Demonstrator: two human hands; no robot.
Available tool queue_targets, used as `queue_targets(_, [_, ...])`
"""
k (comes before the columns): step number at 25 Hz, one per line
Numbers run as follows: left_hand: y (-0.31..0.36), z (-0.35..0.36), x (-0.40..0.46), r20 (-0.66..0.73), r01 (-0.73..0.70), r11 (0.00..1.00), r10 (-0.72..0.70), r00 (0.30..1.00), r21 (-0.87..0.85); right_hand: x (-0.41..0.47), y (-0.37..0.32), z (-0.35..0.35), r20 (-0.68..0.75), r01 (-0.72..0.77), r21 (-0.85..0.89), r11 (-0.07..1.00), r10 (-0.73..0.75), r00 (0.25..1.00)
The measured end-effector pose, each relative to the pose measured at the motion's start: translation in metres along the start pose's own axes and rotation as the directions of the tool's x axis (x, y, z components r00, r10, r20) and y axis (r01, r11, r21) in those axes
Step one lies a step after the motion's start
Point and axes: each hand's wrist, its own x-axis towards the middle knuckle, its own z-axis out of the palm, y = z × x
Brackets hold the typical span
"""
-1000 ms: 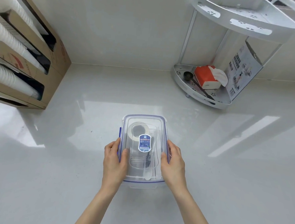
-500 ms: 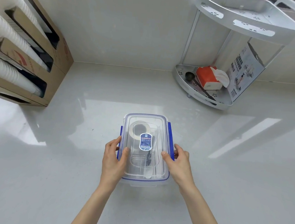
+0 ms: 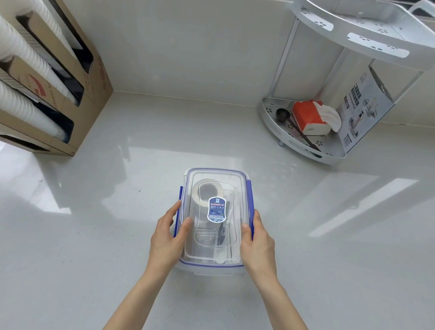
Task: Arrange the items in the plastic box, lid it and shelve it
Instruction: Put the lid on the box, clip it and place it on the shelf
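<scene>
A clear plastic box [image 3: 211, 267] with blue side clips stands on the white counter, its transparent lid [image 3: 238, 182] on top with a blue label [image 3: 216, 209] in the middle. Through the lid I see a roll of tape [image 3: 204, 189] and a dark thin item. My left hand [image 3: 168, 236] grips the box's left side over the blue clip, thumb on the lid. On the right side, my right hand [image 3: 257, 242] holds the box the same way, fingers by the right clip [image 3: 250, 196].
A white two-tier corner shelf [image 3: 301, 149] stands at the back right; its lower tier holds a red tissue pack [image 3: 310, 116], a black scoop [image 3: 283, 114] and a printed card. Cardboard holders with stacked white paper cups [image 3: 23, 76] fill the left. A wall runs behind.
Both hands stay on the box's sides. The right clip now shows blue along the lid's edge, and the right hand has shifted slightly back along it.
</scene>
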Motion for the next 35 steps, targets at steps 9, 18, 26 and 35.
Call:
queue_targets(9, [0.003,-0.007,0.007,0.039,0.201,0.98,-0.2,0.979,-0.007,0.0,0.0,-0.002,0.014,0.012,0.005,1.0,-0.012,1.0])
queue_targets(18, [0.0,0.002,0.0,-0.01,0.023,0.998,-0.022,1.0,0.053,-0.001,0.001,0.0,0.012,0.006,0.012,1.0,-0.006,1.0])
queue_targets(26, [0.002,0.013,-0.003,-0.086,-0.093,0.982,0.109,0.99,0.166,0.001,0.003,0.0,0.01,0.023,-0.006,1.0,-0.023,1.0])
queue_targets(35, [0.003,0.006,-0.003,-0.044,0.013,0.999,-0.011,0.999,0.041,-0.001,0.009,-0.004,0.031,0.035,0.136,0.99,-0.039,0.999])
